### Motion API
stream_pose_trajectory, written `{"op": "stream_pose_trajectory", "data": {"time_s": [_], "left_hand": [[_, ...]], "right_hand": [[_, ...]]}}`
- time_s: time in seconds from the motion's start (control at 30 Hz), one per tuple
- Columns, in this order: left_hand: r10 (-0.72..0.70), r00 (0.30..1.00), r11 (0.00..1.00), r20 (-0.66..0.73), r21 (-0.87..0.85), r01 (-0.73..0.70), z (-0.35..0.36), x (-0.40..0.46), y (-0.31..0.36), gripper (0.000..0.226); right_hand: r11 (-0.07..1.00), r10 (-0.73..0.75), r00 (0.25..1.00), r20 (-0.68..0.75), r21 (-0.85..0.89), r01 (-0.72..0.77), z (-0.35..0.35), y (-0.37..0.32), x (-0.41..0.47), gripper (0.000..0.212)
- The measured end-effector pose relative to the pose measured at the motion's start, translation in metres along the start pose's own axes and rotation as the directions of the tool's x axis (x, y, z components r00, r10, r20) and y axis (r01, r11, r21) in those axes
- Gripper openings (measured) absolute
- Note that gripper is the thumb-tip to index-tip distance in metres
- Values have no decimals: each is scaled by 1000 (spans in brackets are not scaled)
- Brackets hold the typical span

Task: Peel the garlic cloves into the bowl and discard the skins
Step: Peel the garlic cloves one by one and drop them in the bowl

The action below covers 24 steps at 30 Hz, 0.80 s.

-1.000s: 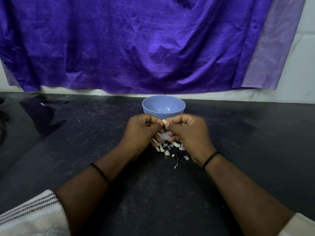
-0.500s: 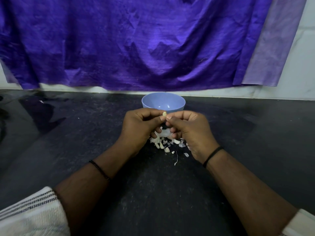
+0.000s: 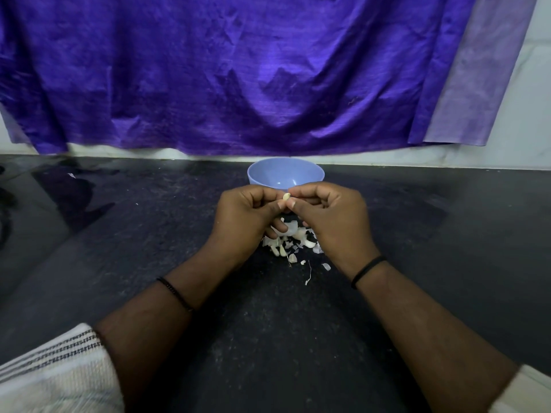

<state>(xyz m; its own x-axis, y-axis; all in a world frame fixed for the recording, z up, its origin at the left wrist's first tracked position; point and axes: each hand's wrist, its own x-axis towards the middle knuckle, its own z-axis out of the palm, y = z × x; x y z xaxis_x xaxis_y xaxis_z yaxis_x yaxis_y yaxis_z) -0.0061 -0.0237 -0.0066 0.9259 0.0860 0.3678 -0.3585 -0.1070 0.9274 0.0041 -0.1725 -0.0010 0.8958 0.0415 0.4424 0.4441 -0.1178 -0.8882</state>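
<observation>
Left hand (image 3: pixel 247 214) & right hand (image 3: pixel 328 216) both pinching one garlic clove (image 3: pixel 286 196) just in front of bowl (image 3: pixel 285 174). Small, light, firm, prob. slippery once bare; skin papery, tears easily, so best nipped at tip. Pile of cloves/skins (image 3: pixel 293 242) under hands on surface (image 3: pixel 119 234).

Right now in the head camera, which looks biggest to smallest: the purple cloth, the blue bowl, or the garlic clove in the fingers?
1. Purple cloth, across most of the wall.
2. Blue bowl, far smaller.
3. Garlic clove, tiny, pinched between left hand and right hand.
</observation>
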Motion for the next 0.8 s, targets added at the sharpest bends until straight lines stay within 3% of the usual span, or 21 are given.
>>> {"op": "stream_pose_trajectory", "data": {"time_s": [0.47,0.8], "left_hand": [[-45,999,995,3,-91,45,1,-1,0,7],[-165,986,962,2,-221,162,-4,0,5,10]], "right_hand": [[969,-125,991,-38,-218,114,0,0,-3,8],[995,71,994,88,70,-77,-4,-7,1,10]]}}
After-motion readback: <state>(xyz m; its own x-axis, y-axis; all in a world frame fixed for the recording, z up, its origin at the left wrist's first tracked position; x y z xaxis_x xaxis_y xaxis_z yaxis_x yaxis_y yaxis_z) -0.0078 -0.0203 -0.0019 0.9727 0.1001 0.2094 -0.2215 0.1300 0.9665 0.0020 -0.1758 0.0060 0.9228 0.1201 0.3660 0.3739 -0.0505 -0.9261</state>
